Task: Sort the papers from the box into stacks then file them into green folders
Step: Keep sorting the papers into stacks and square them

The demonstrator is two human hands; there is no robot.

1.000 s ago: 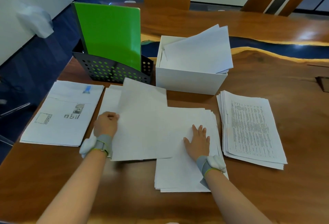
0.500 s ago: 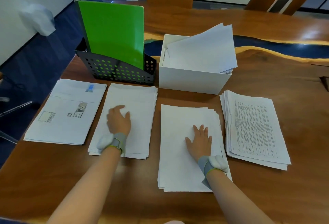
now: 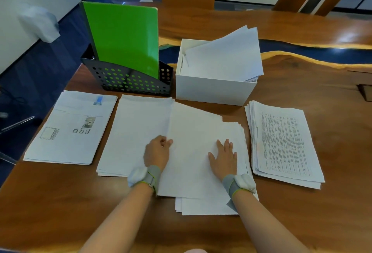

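Note:
Several paper stacks lie in a row on the wooden table [image 3: 302, 222]. My left hand [image 3: 158, 152] pinches the left edge of a blank white sheet [image 3: 193, 152] that lies skewed over the middle-right stack [image 3: 207, 206]. My right hand [image 3: 224, 157] presses flat on that sheet with fingers spread. A plain white stack [image 3: 136, 132] lies just left of it. At the far left is a stack with pictures and a code [image 3: 70, 128]; at the far right, a text-printed stack [image 3: 283, 144]. The white box [image 3: 213, 89] behind holds more papers [image 3: 223, 55]. Green folders [image 3: 122, 37] stand in a black perforated rack [image 3: 124, 79].
The table's left edge runs close to the picture stack, with dark blue floor beyond. A dark blue resin strip with a wavy golden edge [image 3: 314, 51] crosses the table behind the box. A dark recessed socket [image 3: 365, 91] sits at the right edge.
My left hand left the plain stack, moved right and took hold of the top sheet of the middle-right stack, which now lies skewed leftward. My right hand stays pressed on that stack.

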